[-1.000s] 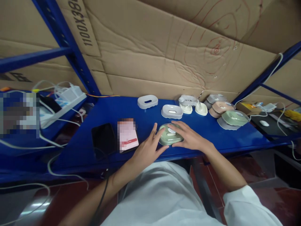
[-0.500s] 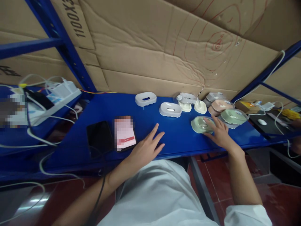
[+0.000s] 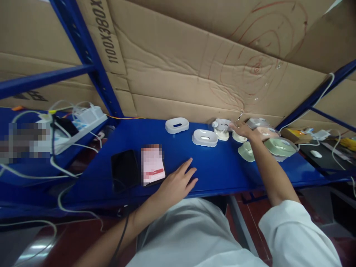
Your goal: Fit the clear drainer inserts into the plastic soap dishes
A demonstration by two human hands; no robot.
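A small cream piece with rounded edges [image 3: 239, 138] lies at the back of the blue table [image 3: 222, 174], its upper part covered from view, so whether anything stands on it cannot be told. Just to its left is a second cream piece [image 3: 221, 135], low and rounded, overlapped from behind by a pale, oblong tray [image 3: 222, 124] that carries a small round disc [image 3: 214, 125] at its left end; whether the tray rests on the cream piece is unclear. Nearer the front edge, a light green, rounded container [image 3: 246, 152] sits flat, its right side hidden.
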